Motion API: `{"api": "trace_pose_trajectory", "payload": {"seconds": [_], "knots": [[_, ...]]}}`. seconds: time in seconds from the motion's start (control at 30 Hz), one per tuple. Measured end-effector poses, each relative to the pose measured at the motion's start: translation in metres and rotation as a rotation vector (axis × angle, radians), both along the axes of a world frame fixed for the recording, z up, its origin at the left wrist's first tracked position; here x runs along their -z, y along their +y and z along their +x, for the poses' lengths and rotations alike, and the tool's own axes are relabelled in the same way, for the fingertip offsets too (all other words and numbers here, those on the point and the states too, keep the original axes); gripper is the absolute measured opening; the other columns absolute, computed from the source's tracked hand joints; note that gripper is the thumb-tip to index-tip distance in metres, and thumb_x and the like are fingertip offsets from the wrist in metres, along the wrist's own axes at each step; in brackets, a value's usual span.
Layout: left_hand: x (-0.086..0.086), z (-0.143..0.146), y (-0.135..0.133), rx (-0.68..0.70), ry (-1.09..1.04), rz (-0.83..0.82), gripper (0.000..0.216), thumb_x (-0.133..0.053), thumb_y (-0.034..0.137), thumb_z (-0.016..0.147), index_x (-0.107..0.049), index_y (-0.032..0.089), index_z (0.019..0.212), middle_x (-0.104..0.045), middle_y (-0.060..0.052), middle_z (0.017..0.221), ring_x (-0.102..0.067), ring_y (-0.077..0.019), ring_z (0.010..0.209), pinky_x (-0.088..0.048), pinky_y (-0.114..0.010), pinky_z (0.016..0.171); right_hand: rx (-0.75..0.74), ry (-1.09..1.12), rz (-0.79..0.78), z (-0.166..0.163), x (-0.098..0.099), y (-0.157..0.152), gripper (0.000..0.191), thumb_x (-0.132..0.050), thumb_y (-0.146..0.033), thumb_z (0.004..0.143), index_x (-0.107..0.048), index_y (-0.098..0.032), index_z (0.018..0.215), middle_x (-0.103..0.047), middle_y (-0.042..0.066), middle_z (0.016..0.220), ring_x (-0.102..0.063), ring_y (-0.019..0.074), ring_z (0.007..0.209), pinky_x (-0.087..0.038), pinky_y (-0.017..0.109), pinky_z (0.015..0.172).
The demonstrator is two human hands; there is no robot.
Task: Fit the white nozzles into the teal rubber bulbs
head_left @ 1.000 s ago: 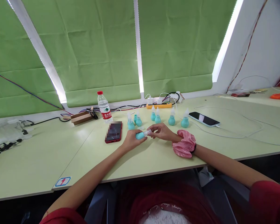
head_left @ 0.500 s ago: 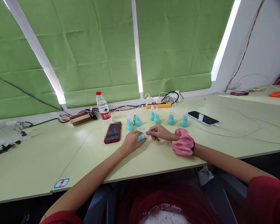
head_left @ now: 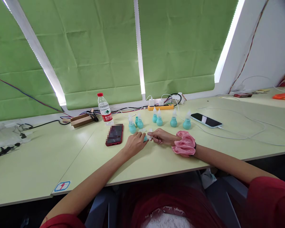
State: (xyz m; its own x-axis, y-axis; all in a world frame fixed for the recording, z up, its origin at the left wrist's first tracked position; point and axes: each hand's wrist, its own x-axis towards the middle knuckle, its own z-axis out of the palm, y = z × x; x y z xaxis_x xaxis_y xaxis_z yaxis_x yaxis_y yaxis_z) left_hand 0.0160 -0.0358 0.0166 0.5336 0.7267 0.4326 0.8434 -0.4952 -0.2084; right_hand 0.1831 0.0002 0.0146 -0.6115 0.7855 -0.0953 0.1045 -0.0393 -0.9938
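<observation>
My left hand [head_left: 134, 143] is wrapped around a teal squeeze bulb [head_left: 145, 138], which lies on its side just above the table and is mostly hidden by the fingers. A translucent nozzle [head_left: 149, 138] is at the bulb's right end, pinched by my right hand [head_left: 161, 136]. It looks like a nasal aspirator. Whether nozzle and bulb are fully joined I cannot tell. Behind my hands stand several similar teal aspirators [head_left: 173, 121] with clear pointed tips. One teal bulb [head_left: 136, 120] at the back seems to have no tip. A small clear piece [head_left: 142, 130] lies just beyond my left fingers.
A red-cased phone [head_left: 115, 135] lies left of my hands, with a water bottle [head_left: 105, 109] behind it. To the right, another phone [head_left: 206, 120] is on a white cable. An orange power strip [head_left: 161, 107] and an open cardboard box [head_left: 82, 120] sit along the window side.
My left hand has rolled further over the bulb, so less teal shows. My right fingers have curled in closer around the nozzle. The standing aspirators have not moved.
</observation>
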Motion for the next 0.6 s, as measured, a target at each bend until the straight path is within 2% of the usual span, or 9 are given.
{"api": "trace_pose_trajectory", "payload": {"seconds": [0.07,0.13,0.2,0.3,0.37,0.47,0.6], "knots": [[-0.001,0.001,0.002,0.015,-0.044,-0.023,0.037,-0.034,0.04,0.082,-0.052,0.015,0.103,-0.061,-0.01,0.079,-0.057,-0.0208,0.075,-0.039,-0.026,0.056,0.001,-0.036,0.042,0.0,-0.001,0.004,0.038,-0.054,-0.049,0.067,-0.053,-0.011,0.06,-0.038,-0.006,0.035,-0.028,0.0027,0.031,-0.019,0.017,0.032],[0.0,0.0,0.005,0.045,-0.12,-0.074,0.039,-0.034,0.041,0.082,-0.048,0.018,0.11,-0.062,-0.008,0.083,-0.058,-0.0192,0.073,-0.039,-0.025,0.055,0.072,-0.089,0.158,0.003,-0.001,0.011,0.043,-0.047,-0.053,0.07,-0.053,-0.012,0.058,-0.044,-0.002,0.037,-0.033,0.0044,0.031,-0.024,0.018,0.033],[0.001,-0.004,0.01,0.055,-0.206,-0.136,0.037,-0.036,0.041,0.081,-0.048,0.02,0.109,-0.063,-0.006,0.086,-0.058,-0.0183,0.073,-0.039,-0.025,0.059,0.23,-0.139,0.409,0.008,0.001,0.019,0.045,-0.042,-0.052,0.073,-0.055,-0.012,0.058,-0.049,0.0,0.041,-0.036,0.0054,0.035,-0.028,0.019,0.037],[0.003,-0.011,0.016,0.03,-0.315,-0.206,0.033,-0.039,0.037,0.079,-0.054,0.018,0.101,-0.063,-0.006,0.086,-0.057,-0.0194,0.078,-0.04,-0.027,0.066,0.392,-0.269,0.827,0.017,0.006,0.029,0.035,-0.049,-0.045,0.071,-0.06,-0.012,0.062,-0.051,0.0,0.048,-0.04,0.006,0.043,-0.032,0.019,0.045],[0.002,-0.015,0.016,0.016,-0.378,-0.236,0.031,-0.04,0.035,0.078,-0.056,0.017,0.097,-0.063,-0.005,0.086,-0.056,-0.0193,0.078,-0.04,-0.027,0.068,0.359,-0.399,0.955,0.021,0.011,0.032,0.03,-0.056,-0.041,0.066,-0.063,-0.013,0.073,-0.052,-0.001,0.053,-0.042,0.0069,0.047,-0.032,0.02,0.049],[-0.003,-0.015,0.012,0.03,-0.442,-0.273,0.029,-0.042,0.035,0.076,-0.058,0.016,0.091,-0.063,-0.004,0.083,-0.055,-0.018,0.074,-0.039,-0.027,0.067,0.276,-0.546,1.058,0.02,0.017,0.032,0.032,-0.059,-0.038,0.065,-0.064,-0.015,0.087,-0.055,0.0,0.06,-0.045,0.0089,0.053,-0.032,0.021,0.052],[-0.007,-0.012,0.008,0.129,-0.47,-0.343,0.033,-0.036,0.039,0.079,-0.059,0.018,0.09,-0.062,-0.003,0.086,-0.054,-0.0165,0.075,-0.038,-0.025,0.067,0.244,-0.608,1.138,0.016,0.022,0.033,0.024,-0.056,-0.032,0.068,-0.064,-0.016,0.085,-0.054,0.002,0.065,-0.047,0.0108,0.06,-0.033,0.023,0.057]]}}
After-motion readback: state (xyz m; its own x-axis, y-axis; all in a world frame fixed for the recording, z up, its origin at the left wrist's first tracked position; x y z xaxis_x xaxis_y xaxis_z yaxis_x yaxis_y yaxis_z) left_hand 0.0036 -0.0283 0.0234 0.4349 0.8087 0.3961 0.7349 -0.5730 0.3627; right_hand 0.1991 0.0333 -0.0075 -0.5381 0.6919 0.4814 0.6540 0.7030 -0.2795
